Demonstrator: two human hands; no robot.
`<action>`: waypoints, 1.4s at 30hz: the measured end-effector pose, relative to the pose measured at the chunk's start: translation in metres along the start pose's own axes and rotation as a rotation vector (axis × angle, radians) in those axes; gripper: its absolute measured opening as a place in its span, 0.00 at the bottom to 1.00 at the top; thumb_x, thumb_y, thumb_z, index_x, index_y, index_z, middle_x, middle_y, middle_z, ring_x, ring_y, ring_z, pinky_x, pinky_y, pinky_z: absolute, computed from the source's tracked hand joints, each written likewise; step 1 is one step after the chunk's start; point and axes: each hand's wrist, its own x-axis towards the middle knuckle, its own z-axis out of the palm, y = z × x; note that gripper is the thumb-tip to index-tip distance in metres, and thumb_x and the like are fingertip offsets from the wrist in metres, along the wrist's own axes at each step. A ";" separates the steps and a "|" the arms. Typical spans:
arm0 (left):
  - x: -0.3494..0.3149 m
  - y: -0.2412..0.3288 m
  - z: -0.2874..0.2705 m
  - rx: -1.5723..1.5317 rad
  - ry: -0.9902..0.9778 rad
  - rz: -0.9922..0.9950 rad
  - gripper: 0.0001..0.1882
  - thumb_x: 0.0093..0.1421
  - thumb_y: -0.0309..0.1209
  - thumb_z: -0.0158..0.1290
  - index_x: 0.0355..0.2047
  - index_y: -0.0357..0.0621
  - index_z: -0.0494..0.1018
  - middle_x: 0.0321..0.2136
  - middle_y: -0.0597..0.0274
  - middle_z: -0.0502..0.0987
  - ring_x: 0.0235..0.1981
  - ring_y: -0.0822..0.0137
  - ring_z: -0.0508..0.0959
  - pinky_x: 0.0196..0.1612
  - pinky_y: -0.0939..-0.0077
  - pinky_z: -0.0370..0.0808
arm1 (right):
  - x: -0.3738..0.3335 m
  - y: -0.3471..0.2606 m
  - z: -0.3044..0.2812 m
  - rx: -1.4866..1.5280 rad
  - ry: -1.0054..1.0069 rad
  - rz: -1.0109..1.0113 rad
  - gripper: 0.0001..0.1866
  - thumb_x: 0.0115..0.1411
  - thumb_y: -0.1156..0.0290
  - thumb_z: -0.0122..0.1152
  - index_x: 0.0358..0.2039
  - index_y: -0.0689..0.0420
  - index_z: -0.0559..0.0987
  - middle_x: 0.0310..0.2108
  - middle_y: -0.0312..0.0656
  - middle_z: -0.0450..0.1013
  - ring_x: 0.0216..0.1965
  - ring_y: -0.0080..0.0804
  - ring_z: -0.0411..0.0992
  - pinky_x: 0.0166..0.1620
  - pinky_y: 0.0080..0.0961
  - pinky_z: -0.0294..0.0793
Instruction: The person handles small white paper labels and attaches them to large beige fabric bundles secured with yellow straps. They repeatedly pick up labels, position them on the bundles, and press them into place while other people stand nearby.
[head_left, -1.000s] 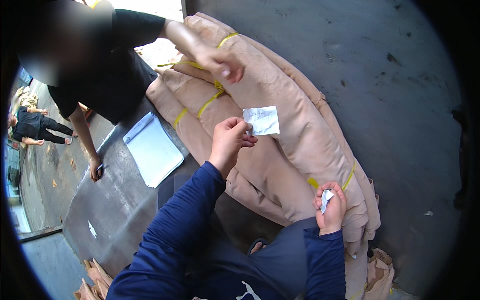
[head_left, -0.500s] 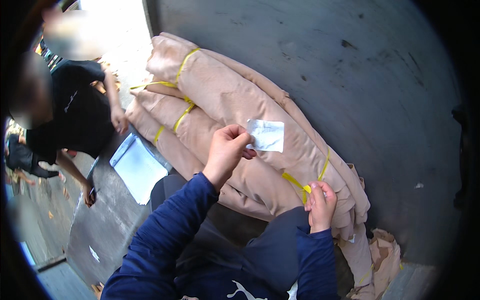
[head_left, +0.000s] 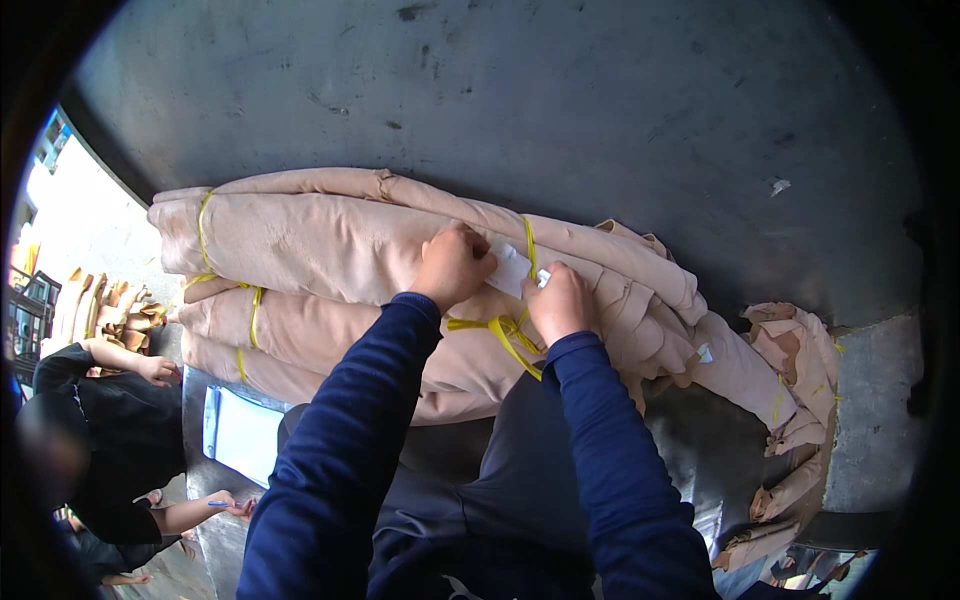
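Observation:
A white paper slip lies against the upper of several pinkish-tan rolls, which look like leather, beside a yellow tie. My left hand pinches the slip by its left side. At the slip's right side my right hand is closed, with a small white piece showing at its fingertips; whether it belongs to the slip I cannot tell. A yellow knot with loose ends sits just below, between my hands. More yellow ties run round the rolls at the left.
A dark metal wall rises behind the rolls. Loose tan pieces are heaped at the right. At the left, a white paper pad lies near a co-worker in black, who holds a blue pen. More tan pieces stand beyond.
My left hand has brought the slip down from the air to the roll. My right hand has moved from the yellow knot up to the slip. The view has turned.

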 end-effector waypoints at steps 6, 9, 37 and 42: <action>0.002 -0.007 -0.007 -0.154 -0.102 -0.081 0.14 0.49 0.32 0.60 0.33 0.34 0.80 0.29 0.46 0.80 0.31 0.54 0.81 0.38 0.67 0.76 | 0.002 -0.011 -0.010 -0.117 -0.203 0.051 0.15 0.55 0.62 0.60 0.36 0.61 0.79 0.36 0.53 0.77 0.40 0.52 0.75 0.44 0.43 0.74; 0.003 -0.004 -0.010 -0.124 -0.123 -0.094 0.15 0.49 0.32 0.60 0.34 0.33 0.79 0.29 0.44 0.80 0.29 0.54 0.81 0.37 0.67 0.76 | 0.003 -0.003 -0.009 -0.092 -0.191 0.015 0.14 0.56 0.62 0.59 0.33 0.62 0.79 0.35 0.54 0.77 0.39 0.52 0.76 0.44 0.44 0.75; -0.056 -0.008 0.003 0.495 -0.124 0.540 0.26 0.51 0.41 0.61 0.51 0.54 0.72 0.54 0.67 0.69 0.60 0.56 0.63 0.62 0.53 0.57 | 0.001 0.018 0.012 0.142 -0.123 0.004 0.14 0.52 0.65 0.56 0.28 0.65 0.77 0.27 0.56 0.76 0.32 0.53 0.75 0.39 0.43 0.74; -0.046 0.011 0.012 0.637 -0.121 0.559 0.30 0.51 0.51 0.57 0.52 0.53 0.72 0.59 0.66 0.63 0.65 0.57 0.55 0.64 0.38 0.47 | 0.004 0.026 0.013 0.304 -0.081 0.021 0.13 0.51 0.65 0.56 0.25 0.65 0.76 0.22 0.54 0.75 0.26 0.52 0.75 0.32 0.42 0.73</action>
